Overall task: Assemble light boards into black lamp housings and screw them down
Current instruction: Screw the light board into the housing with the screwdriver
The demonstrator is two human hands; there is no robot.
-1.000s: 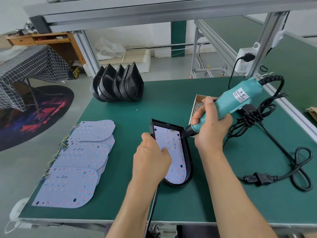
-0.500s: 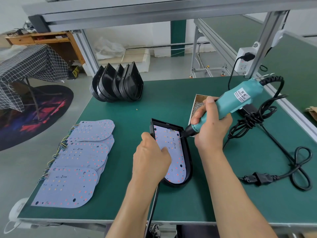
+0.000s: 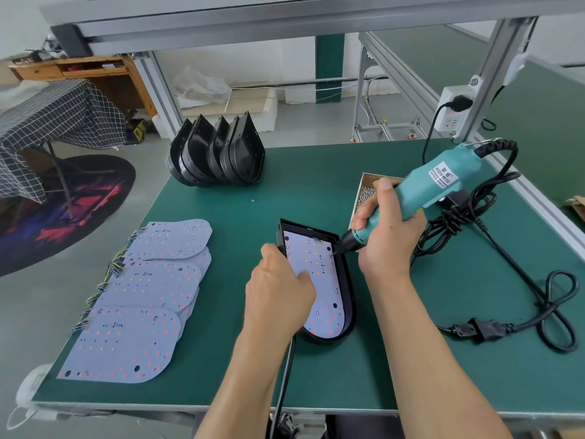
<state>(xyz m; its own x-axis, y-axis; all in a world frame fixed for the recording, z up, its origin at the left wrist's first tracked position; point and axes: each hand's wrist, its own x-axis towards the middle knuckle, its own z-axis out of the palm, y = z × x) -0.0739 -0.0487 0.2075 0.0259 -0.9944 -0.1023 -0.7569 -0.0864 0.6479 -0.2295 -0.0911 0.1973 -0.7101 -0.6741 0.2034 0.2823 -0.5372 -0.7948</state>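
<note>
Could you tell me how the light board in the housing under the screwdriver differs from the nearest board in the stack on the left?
The light board in the housing sits inside a black lamp housing; the nearest stacked board lies bare on the green table, overlapping other boards. The left hand presses the housed one while the screwdriver, gripped by the right hand, meets its corner; the stacked board is untouched. Both are pale, one end rounded, dotted with LEDs.

surface (image 3: 316,185): green mat, aluminium frame overhead (image 3: 221,14) | floor (image 3: 38,312): grey concrete, round dark rug (image 3: 63,210) at left | wooden desk (image 3: 95,74) far left by white wall | checked cloth (image 3: 57,115) over a table | second green bench (image 3: 538,99) at right | light: soft daylight
</note>
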